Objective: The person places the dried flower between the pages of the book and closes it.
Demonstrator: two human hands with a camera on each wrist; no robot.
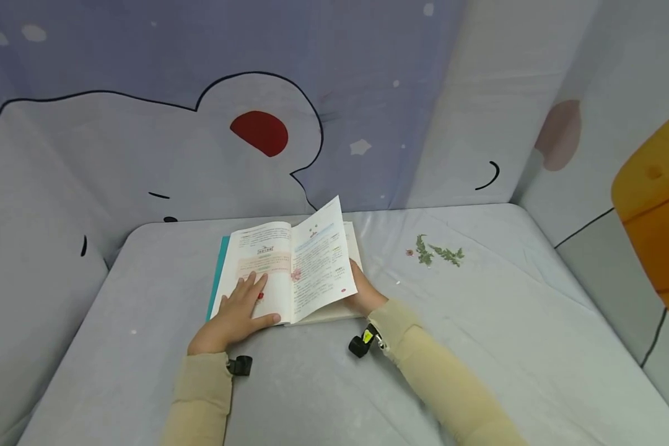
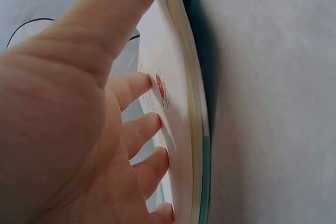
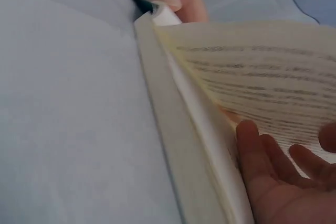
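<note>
The book point(image 1: 263, 235) is lying open on the table point(image 1: 290, 390), its teal cover point(image 1: 218, 272) holding the pages. My left hand point(image 1: 231, 319) is spreading wide, pressing the left-hand page. My right hand point(image 1: 365, 294) is resting behind a raised page point(image 1: 323, 260), fingers loosely parted. Green sprigs point(image 1: 424, 251) are lying well apart from the book, to the right.

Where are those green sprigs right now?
In the head view, the green sprigs lie right of centre on the table, to the right of the book and right hand, just beside a tiny reddish thing.
</note>
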